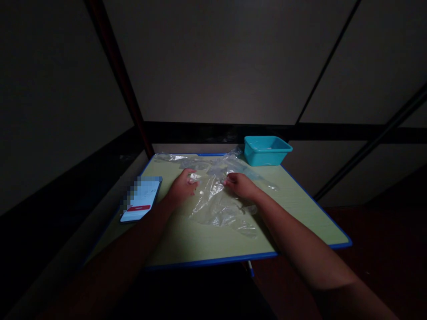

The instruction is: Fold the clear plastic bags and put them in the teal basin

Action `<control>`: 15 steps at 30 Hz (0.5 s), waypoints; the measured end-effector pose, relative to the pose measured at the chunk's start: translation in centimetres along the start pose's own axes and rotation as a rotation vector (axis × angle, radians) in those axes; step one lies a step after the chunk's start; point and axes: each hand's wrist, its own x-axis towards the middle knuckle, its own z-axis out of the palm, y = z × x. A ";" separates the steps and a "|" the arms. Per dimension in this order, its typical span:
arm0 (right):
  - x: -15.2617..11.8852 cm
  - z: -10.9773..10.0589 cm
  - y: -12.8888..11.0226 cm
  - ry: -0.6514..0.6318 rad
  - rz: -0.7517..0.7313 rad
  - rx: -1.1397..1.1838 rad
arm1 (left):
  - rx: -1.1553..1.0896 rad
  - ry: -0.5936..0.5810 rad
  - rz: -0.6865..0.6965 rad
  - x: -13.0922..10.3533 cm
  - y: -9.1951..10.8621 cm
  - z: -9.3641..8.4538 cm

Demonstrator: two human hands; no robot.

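The clear, crumpled sheets of thin plastic film (216,211) lie spread over the middle of the pale yellow-green tabletop with a blue edge (302,218), beneath and between the two hands. The right hand (243,184) is closed, its thumb and fingertips apparently pinching a fold of film. The left hand (182,186) is half curled, thumb and forefinger parted around a bright patch of film; whether it grips cannot be told.

Risks, as judged: the film could tear if the hands pull apart sharply on so thin a layer. Overlapping folds could cling together, so that one pull drags several pieces. Dim light and transparency make edges easy to miss.

Surroundings: a dark-rimmed flat phone with a lit screen (142,202) lies just beside the left forearm; a careless elbow could push it. A turquoise rectangular plastic basin (267,156) stands at the far right corner, limiting room there; its pale content is unidentifiable. Grey wall panels (207,62) close off the far side.
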 end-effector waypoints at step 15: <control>-1.8 -1.0 -3.2 -0.148 -0.269 0.233 | 0.795 -0.300 0.548 -1.2 0.1 0.1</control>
